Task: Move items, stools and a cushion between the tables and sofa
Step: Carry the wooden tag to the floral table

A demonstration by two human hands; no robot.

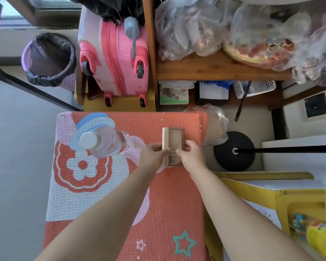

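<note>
Orange floral cloth (pixel 167 204), pink suitcase (pixel 119 59).

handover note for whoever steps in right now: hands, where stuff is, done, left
Left hand: grips the box by its left side.
Right hand: pinches its right side.
Box: at the far right of the cloth-covered table; cannot tell whether it is lifted or resting.
Bottle: upright on the same table, left of the box, untouched.
Done: box in hand.
Left: carry the box off, then the bottle; no stools or cushion in view.
</note>
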